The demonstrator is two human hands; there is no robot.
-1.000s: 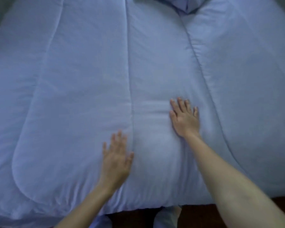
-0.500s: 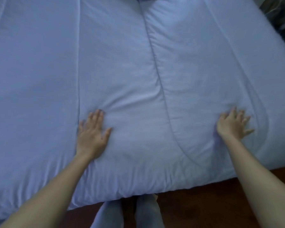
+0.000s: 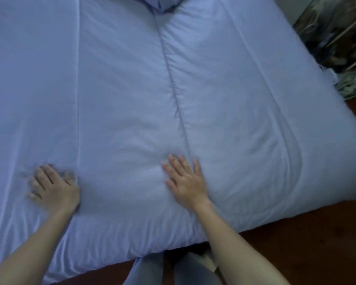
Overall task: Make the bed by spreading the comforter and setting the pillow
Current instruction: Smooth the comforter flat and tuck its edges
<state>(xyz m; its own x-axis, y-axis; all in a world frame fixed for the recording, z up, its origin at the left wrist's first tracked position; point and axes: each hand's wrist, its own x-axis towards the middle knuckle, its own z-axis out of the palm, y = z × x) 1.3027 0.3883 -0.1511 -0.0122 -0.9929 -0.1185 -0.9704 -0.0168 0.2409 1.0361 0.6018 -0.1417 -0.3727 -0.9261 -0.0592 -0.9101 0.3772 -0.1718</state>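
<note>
A pale blue quilted comforter (image 3: 121, 89) covers the whole bed and hangs over its near edge. My left hand (image 3: 52, 188) presses flat on it at the lower left, fingers spread and blurred. Flat on the comforter near the middle lies my right hand (image 3: 186, 182), fingers apart, just left of a stitched seam. Neither hand grips any cloth. At the top edge a corner of the blue pillow (image 3: 162, 2) shows, mostly cut off by the frame.
Dark wooden floor (image 3: 306, 243) runs along the bed's near edge and right side. A dark patterned pile with pale rods (image 3: 333, 31) sits past the bed's far right corner. My legs (image 3: 152, 272) stand at the foot of the bed.
My right hand has slid from the comforter's right side back toward the middle. My left hand has shifted a little to the left. The view has tilted up, showing the pillow corner.
</note>
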